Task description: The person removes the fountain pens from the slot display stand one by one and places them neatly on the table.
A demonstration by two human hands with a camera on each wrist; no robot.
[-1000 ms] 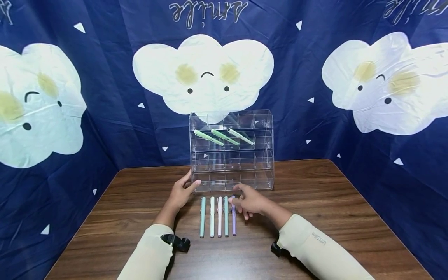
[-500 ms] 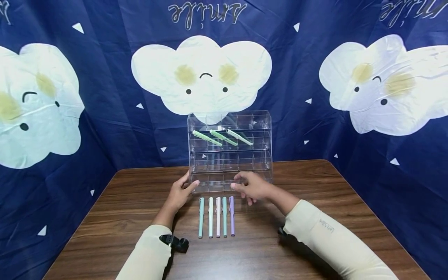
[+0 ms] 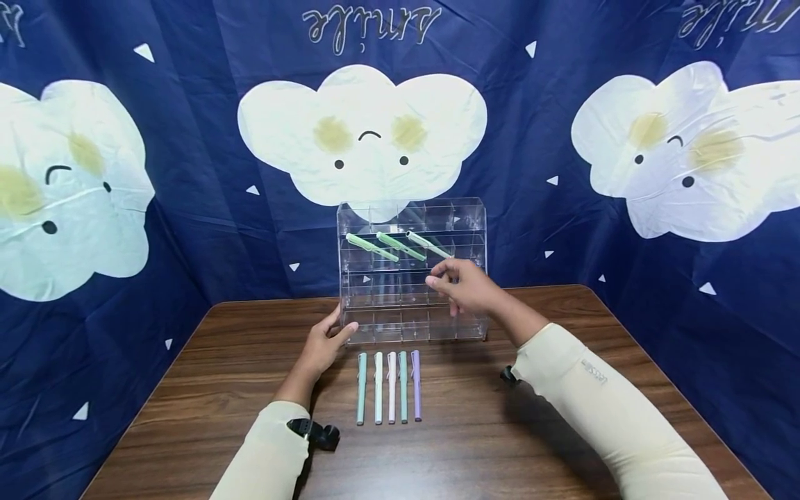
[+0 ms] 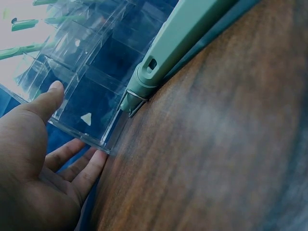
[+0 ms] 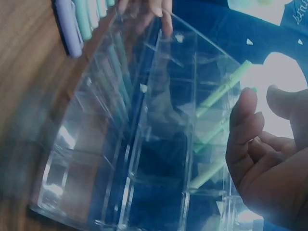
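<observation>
Head view: two hands at a clear acrylic organizer on a wooden table.

From the left, the left hand rests against the organizer's lower left corner, thumb on the front face and fingers relaxed and straight along the side, gripping nothing. Just in front of the organizer five pens lie side by side on the table, untouched, running from teal to purple. Three green pens sit tilted in the second row of compartments. The right hand is raised before the organizer's right half, fingers loosely curled and empty, near the rightmost green pen; whether they touch I cannot tell.
</observation>
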